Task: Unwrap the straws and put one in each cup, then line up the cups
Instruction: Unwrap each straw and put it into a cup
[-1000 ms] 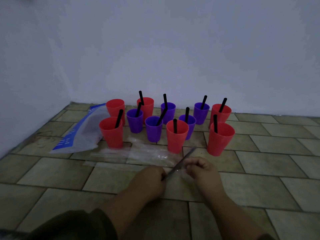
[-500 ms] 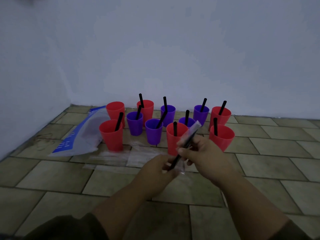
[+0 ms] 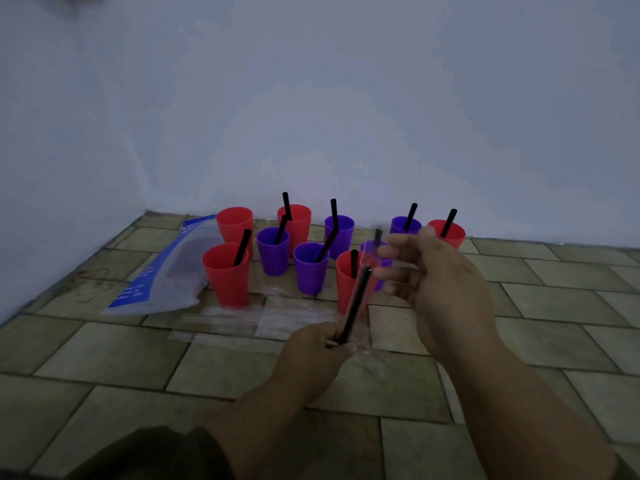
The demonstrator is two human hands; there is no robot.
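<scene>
Several red and purple cups stand in a cluster near the wall, most with a black straw in them. The back-left red cup (image 3: 234,223) has no straw. My left hand (image 3: 317,348) pinches the lower end of a bare black straw (image 3: 356,299), which points up toward the cups. My right hand (image 3: 440,275) is raised above it and pinches a clear wrapper (image 3: 371,258) pulled off the straw's top. A front red cup (image 3: 344,282) stands just behind the straw, and my right hand partly hides a purple cup and a red cup behind it.
A blue and clear plastic bag (image 3: 166,271) lies on the tiled floor left of the cups. Empty clear wrappers (image 3: 242,317) lie in front of the cups. Walls meet in a corner behind and to the left.
My right hand has lifted up and right, drawing the wrapper off the straw. The straw now stands bare in my left hand, which stays low.
</scene>
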